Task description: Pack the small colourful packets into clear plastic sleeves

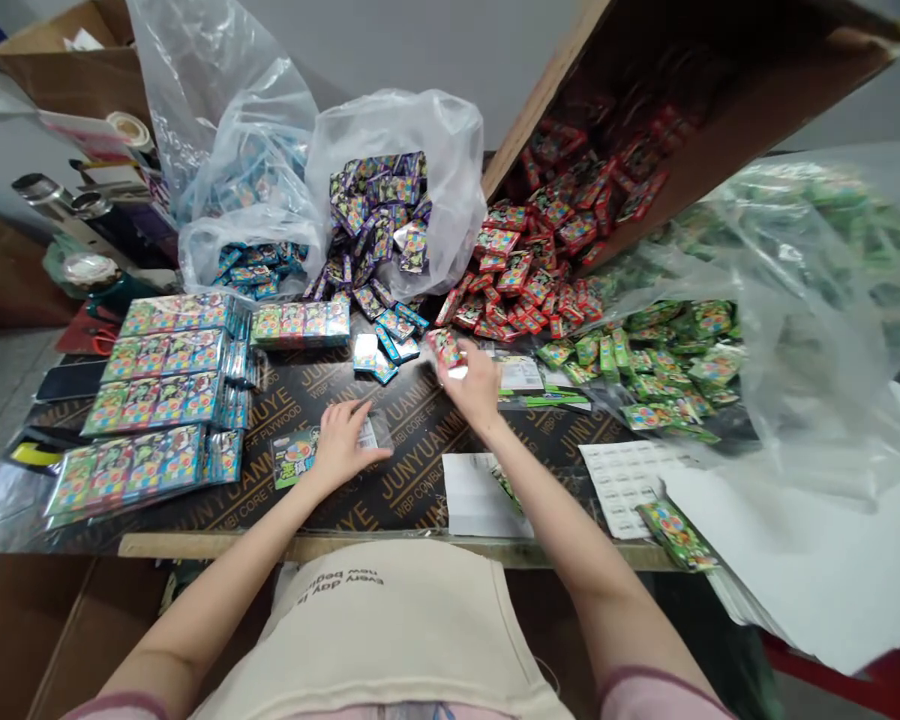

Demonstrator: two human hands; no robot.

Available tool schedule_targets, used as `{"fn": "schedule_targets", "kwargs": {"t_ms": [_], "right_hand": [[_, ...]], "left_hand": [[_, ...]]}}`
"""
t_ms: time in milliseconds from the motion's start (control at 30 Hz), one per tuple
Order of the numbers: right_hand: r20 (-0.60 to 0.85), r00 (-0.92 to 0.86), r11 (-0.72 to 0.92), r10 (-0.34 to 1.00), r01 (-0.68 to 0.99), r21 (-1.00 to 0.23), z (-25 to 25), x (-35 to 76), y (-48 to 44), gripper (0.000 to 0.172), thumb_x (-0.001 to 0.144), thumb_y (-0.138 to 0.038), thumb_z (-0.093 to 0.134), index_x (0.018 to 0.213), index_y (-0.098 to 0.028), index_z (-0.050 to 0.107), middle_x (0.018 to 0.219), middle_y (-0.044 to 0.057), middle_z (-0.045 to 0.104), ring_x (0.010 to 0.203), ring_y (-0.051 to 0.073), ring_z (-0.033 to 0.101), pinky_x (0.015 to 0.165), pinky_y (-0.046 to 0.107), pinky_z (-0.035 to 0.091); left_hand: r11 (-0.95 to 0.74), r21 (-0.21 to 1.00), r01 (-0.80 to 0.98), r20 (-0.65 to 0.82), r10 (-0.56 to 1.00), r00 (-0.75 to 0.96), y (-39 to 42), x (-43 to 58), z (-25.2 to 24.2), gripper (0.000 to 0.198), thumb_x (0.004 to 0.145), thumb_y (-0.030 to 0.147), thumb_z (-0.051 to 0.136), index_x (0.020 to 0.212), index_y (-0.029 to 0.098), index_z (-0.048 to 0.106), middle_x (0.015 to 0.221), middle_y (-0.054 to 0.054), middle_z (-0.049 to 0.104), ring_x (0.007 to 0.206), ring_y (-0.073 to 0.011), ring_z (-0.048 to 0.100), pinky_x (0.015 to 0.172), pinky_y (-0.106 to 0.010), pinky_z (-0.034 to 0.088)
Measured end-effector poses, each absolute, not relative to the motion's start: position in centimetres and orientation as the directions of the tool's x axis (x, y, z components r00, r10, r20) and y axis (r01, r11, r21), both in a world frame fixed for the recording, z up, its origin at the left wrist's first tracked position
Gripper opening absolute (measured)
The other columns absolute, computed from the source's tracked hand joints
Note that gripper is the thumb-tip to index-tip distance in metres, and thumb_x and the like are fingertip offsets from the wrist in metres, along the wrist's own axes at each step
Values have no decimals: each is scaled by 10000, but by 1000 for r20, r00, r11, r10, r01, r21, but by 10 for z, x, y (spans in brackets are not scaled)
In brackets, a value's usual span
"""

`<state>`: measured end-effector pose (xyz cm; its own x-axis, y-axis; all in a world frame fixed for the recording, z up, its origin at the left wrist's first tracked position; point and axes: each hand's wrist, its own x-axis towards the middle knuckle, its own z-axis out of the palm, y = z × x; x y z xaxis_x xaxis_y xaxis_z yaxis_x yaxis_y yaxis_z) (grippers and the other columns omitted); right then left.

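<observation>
Red packet (444, 347) is being pinched by the right hand (474, 384), beyond and rightward of the spread left hand (339, 445).

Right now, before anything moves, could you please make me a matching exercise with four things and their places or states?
1. Right hand
2. Left hand
3. Heap of red packets
4. Purple-edged packets

A. Spilling from a clear plastic bag
B. Resting over a clear sleeve with a printed card
C. At the mouth of a tilted cardboard box
D. Holding one red-edged packet

Pairs: 1-D, 2-B, 3-C, 4-A
</observation>
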<state>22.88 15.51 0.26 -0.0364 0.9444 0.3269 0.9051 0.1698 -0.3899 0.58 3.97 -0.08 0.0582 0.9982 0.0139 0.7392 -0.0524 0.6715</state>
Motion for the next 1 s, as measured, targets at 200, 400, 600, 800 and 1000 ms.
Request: {"fn": "schedule_targets", "kwargs": {"t_ms": [200,400,600,800,1000], "right_hand": [[342,-384,512,858,704,-493,15,200,58,644,774,-499,645,1311,-175,499,1096,138,636,982,295,560,858,428,391],[280,-595,610,754,476,-633,25,213,67,799,696,-407,702,1405,-251,368,1327,118,526,1233,311,472,1008,469,325],[316,-520,598,794,570,-564,10,220,76,751,657,-392,746,1329,-222,456,1176,110,612,1082,295,552,955,441,324],[216,-619,635,755,608,-477,-4,211,78,772,723,-481,728,1379,-202,430,1251,148,580,1151,310,521,944,448,316],[193,-711,635,676,429,-643,3,207,78,891,702,-538,739,1440,-232,343,1333,131,554,1195,293,504,974,430,333]], "left_hand": [[436,894,-104,-434,900,37,64,26,7,457,738,569,614,781,120,685,720,-75,683,625,-152,602,667,-294,484],[450,892,-49,-439,886,147,56,19,14,417,680,536,687,708,121,685,658,-56,664,588,-141,587,627,-277,477],[-154,647,747,-106,952,288,42,-23,14,987,536,469,833,1402,213,437,1358,-153,507,1262,-359,430,1086,-537,261],[-289,435,853,-110,923,369,34,-37,4,1145,609,297,768,1520,219,79,1251,-125,525,1138,-314,492,992,-459,373],[-359,576,734,14,902,431,34,-34,8,1162,629,228,725,1517,236,-25,1322,-121,483,1166,-303,484,1008,-461,391]]}}
